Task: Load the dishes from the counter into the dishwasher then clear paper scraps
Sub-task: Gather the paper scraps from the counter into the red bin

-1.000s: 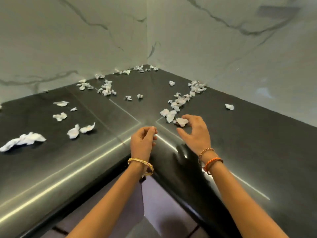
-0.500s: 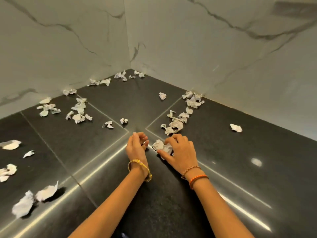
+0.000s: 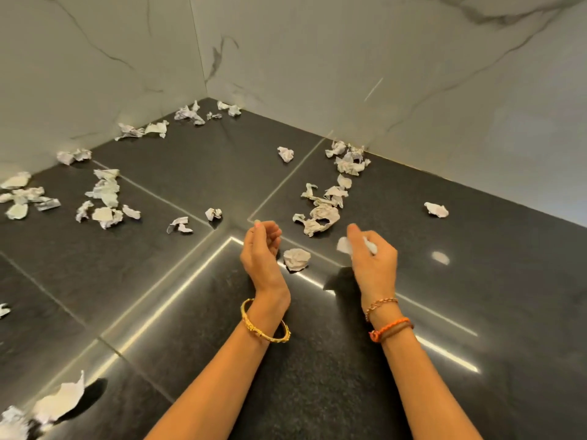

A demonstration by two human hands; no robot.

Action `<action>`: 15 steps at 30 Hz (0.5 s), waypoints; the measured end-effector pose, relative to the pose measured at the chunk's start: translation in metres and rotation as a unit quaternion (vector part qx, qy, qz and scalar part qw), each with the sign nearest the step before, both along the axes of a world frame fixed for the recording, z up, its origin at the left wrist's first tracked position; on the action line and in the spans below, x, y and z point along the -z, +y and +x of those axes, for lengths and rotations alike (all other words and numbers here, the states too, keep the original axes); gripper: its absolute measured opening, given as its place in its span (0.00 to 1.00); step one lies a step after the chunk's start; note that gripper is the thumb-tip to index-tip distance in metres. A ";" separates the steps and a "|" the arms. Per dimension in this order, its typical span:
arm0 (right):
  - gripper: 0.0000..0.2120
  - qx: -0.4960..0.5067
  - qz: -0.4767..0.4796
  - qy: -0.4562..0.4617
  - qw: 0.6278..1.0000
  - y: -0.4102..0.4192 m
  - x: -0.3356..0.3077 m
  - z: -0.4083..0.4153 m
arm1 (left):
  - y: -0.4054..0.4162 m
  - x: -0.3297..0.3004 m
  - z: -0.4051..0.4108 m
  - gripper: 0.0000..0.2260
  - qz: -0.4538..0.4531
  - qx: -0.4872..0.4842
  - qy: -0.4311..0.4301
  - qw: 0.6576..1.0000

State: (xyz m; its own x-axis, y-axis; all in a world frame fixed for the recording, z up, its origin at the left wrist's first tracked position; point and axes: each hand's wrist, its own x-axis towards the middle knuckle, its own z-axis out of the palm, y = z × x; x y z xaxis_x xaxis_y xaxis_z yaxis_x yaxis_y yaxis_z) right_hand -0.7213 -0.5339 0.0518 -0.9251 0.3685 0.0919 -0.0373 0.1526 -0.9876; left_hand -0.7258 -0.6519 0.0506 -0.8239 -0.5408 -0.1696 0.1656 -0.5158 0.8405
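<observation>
Across the dark counter (image 3: 476, 249), paper scraps lie scattered from the far left edge to the right wall, with no dishes in view, so the clearing step looks to be the one in hand.

Going left to right: loose clusters of scraps (image 3: 104, 192) sit well apart from the hands. The left hand (image 3: 260, 249) is cupped, palm turned inward, fingers loosely curled and holding nothing I can see. Just beside it on the counter rests a crumpled ball (image 3: 297, 258), roughly round, with no clear long axis. The right hand (image 3: 371, 252) pinches a white scrap (image 3: 344, 246) in curled fingers; its shape is mostly hidden. Beyond lies a strung-out trail of scraps (image 3: 320, 214), its long axis running away toward the right wall.

To do this well, I would sweep scraps together into the cupped left hand, not pick singly, and work the trail along its length.
</observation>
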 end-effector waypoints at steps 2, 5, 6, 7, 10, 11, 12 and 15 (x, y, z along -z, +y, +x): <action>0.15 -0.004 -0.110 -0.011 0.994 -0.016 -0.008 -0.001 | -0.004 -0.003 -0.001 0.14 0.054 0.039 0.017 0.998; 0.09 -0.051 -0.085 0.042 0.994 -0.049 -0.025 -0.008 | -0.005 -0.006 -0.002 0.16 0.163 0.109 0.036 0.980; 0.08 -0.068 -0.043 0.072 0.994 -0.059 -0.030 -0.011 | -0.006 -0.007 -0.001 0.17 0.205 0.128 0.040 0.970; 0.06 -0.088 0.011 0.100 0.991 -0.068 -0.033 -0.014 | -0.006 -0.008 0.000 0.17 0.244 0.146 0.046 0.958; 0.15 -0.153 0.222 0.137 0.953 -0.086 -0.024 -0.016 | -0.009 -0.012 0.003 0.19 0.317 0.170 0.080 0.930; 0.21 -0.149 0.300 0.139 0.932 -0.089 -0.019 -0.012 | -0.011 -0.013 0.002 0.19 0.332 0.170 0.087 0.924; 0.24 -0.141 0.354 0.142 0.914 -0.090 -0.016 -0.010 | -0.013 -0.015 0.000 0.19 0.348 0.171 0.089 0.917; 0.27 -0.153 0.335 0.136 0.920 -0.081 -0.019 -0.007 | -0.018 -0.016 -0.006 0.15 0.368 0.156 0.071 0.914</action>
